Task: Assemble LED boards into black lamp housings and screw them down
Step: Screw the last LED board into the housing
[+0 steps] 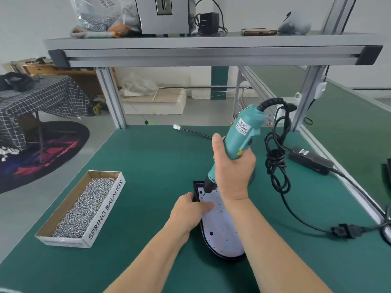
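Right hand (233,166) is wrapped round the teal electric screwdriver (243,132), which is tilted with its bit down on the LED board (220,225) near the board's far-left corner. Left hand (190,210) grips the left rim of the black lamp housing (222,258), thumb lying on the board to steady it.

Housing sits near the desk's (148,166) front edge, a little right of centre.

Progress, my read:
- Board is seated in the housing, so placement is done for this unit.
- Screwing is underway at the far-left hole. Can't tell if a screw is on the bit, too small.
- At least one dark hole on the near-left part of the board looks unfilled, so more screws are left.
- Only this one housing is in view, so no count of finished units.

Containers:
- Open cardboard box (105,208) marked SPRING BALANCER, by the desk's left edge, well filled with loose silver screws (84,206).
- Clear bag (93,17) on the upper shelf (211,40), holding what looks like more screws.
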Tool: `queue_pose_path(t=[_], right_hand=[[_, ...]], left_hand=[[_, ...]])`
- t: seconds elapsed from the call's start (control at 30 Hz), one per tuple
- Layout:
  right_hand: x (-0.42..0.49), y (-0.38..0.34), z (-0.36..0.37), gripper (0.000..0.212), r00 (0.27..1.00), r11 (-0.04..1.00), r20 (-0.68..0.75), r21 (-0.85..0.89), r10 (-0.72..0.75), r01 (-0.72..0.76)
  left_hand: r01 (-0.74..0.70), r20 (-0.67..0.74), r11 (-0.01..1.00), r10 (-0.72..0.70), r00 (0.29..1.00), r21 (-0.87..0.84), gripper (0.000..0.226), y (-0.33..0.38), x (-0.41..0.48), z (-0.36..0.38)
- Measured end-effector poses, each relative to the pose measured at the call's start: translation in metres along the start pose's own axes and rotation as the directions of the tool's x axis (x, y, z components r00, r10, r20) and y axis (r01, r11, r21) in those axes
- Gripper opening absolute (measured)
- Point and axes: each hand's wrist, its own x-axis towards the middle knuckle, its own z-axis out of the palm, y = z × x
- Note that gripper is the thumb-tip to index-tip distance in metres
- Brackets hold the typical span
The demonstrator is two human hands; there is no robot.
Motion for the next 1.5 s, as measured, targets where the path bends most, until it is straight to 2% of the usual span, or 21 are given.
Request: queue_pose_path(t=[0.3, 0.63, 0.93, 1.2, 1.3, 1.37, 1.5], right_hand=[[0.001, 0.005, 0.004, 0.056, 1.000, 1.000, 0.021, -0.020, 0.016, -0.015], [0.002, 0.006, 0.015, 0.043, 0.993, 0.997, 0.116, -0.070, -0.034, 0.042], [0.003, 0.010, 0.015, 0.046, 0.985, 0.998, 0.168, -0.041, 0.050, -0.043], [-0.004, -0.002, 0.006, 0.044, 0.988, 0.997, 0.134, -0.015, 0.075, -0.074], [0.002, -0.028, -0.001, 0.029, 0.995, 0.995, 0.096, 0.091, 0.038, -0.046], [0.017, -0.045, -0.009, 0.026, 0.999, 0.989, 0.035, 0.145, 0.007, -0.012], [0.052, -0.055, -0.057, 0.023, 0.989, 0.994, -0.144, 0.108, 0.011, 0.005]], left_hand=[[-0.013, -0.008, 1.000, 0.013, 1.000, 0.011, 0.038, -0.001, 0.001, 0.000], [-0.025, -0.019, 1.000, 0.025, 0.999, 0.016, 0.036, -0.005, 0.005, 0.001], [-0.032, -0.035, 0.999, 0.032, 0.999, 0.014, 0.035, -0.006, 0.006, 0.002], [-0.032, -0.019, 0.999, 0.033, 0.999, 0.010, 0.034, -0.003, 0.002, 0.002], [-0.039, -0.023, 0.999, 0.039, 0.999, 0.007, 0.028, -0.003, 0.000, 0.001], [-0.042, -0.026, 0.999, 0.042, 0.999, 0.004, 0.027, -0.004, 0.001, -0.001], [-0.036, -0.021, 0.999, 0.036, 0.999, 0.019, 0.045, -0.008, 0.000, 0.000]])
